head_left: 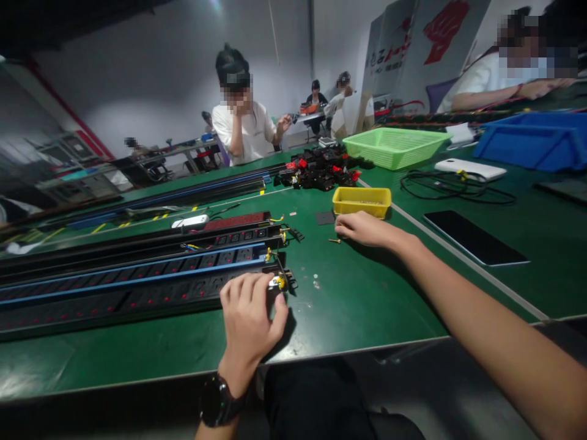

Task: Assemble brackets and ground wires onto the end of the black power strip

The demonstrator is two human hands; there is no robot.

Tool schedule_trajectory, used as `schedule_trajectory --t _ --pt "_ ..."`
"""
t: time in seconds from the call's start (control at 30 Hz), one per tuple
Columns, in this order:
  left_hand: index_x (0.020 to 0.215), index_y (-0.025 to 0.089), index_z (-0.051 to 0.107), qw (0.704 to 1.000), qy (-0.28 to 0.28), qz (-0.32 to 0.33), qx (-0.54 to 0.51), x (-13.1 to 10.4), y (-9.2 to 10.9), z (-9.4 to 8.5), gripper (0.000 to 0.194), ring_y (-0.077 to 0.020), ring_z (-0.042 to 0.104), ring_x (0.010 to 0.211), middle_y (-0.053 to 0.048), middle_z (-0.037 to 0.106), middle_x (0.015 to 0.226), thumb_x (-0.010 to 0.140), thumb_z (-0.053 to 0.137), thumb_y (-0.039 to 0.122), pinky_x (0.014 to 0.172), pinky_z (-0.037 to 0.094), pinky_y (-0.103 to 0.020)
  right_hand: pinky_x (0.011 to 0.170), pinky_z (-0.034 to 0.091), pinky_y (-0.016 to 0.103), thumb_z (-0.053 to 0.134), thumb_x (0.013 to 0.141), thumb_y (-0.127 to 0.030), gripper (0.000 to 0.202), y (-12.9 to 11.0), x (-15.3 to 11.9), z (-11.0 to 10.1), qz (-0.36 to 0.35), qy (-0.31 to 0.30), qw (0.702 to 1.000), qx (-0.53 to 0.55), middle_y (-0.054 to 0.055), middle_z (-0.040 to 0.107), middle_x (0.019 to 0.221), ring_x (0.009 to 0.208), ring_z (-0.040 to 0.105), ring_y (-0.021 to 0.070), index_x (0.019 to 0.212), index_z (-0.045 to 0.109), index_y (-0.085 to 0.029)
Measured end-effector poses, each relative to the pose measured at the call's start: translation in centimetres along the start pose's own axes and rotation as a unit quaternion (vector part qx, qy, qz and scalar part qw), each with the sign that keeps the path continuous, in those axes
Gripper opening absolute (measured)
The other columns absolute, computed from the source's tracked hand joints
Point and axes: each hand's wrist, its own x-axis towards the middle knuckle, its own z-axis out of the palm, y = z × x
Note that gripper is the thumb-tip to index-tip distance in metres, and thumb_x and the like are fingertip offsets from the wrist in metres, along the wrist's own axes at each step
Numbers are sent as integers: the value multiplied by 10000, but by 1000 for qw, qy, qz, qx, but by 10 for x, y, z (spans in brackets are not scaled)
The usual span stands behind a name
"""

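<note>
- Green matting covers the work table (pixel 367 305), and both of the person's hands rest on it.
- Left hand (pixel 250 318), with a dark watch (pixel 217 400) on its wrist, lies palm down over the near end of the nearest black power strip (pixel 114 305); fingers are curled over the strip's top and the thumb presses its end face, so the hand clasps the strip's end.
- Just beyond the fingertips of that hand, yellow and black wires (pixel 280 280) stick out of the strip's end.
- Further from that grip, away from the person, more long strips lie side by side: one with a blue edge (pixel 137 275), then other black ones (pixel 183 235).
- Right hand (pixel 362 229) reaches out well to the right of the strips, fingers drawn together low on the mat; whether they pinch anything cannot be told.
- Just left of those fingertips a small brass screw (pixel 334 241) lies on the mat, close to but apart from them.
- Directly behind the right hand, nearly touching it, stands a small yellow tray (pixel 362 201).
- Beyond the tray lies a heap of black and red parts (pixel 321 171), and further right a green basket (pixel 394 146).
- Right of the forearm lie a dark phone (pixel 474 237), a coiled black cable (pixel 454 186) and a blue bin (pixel 532 143).
- Other people sit at the tables beyond.
</note>
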Motion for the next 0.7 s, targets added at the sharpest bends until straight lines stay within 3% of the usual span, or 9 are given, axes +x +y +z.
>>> schedule_trajectory --t 0.13,0.37,0.53,0.7 --pt "1162 195 634 998 -34 19 -40 1 6 -5 290 -321 592 1121 -109 715 1174 888 605 285 1016 377 -513 690 415 312 483 978 -302 260 4 2 6 -11 13 1000 1 124 742 922 771 655 237 928 703 -172" --pt "1165 190 651 997 -37 24 -69 -1 6 -6 290 -309 597 1138 -112 710 1194 892 610 279 1029 383 -514 685 419 294 577 933 -339 189 11 4 16 -7 36 999 12 81 729 871 761 660 224 989 683 -192" --pt "1093 209 690 994 1 63 -87 -3 6 -6 197 -288 609 1101 -105 717 1167 909 647 265 996 411 -499 643 401 284 641 888 -346 179 12 4 18 -6 38 999 27 48 698 801 705 637 206 998 637 -205" --pt "882 232 711 987 76 95 -102 -6 2 -6 87 -262 608 1021 -79 733 1082 940 649 253 916 429 -471 616 382 285 648 884 -349 177 10 3 17 -2 39 999 24 40 678 779 684 620 202 975 590 -209"
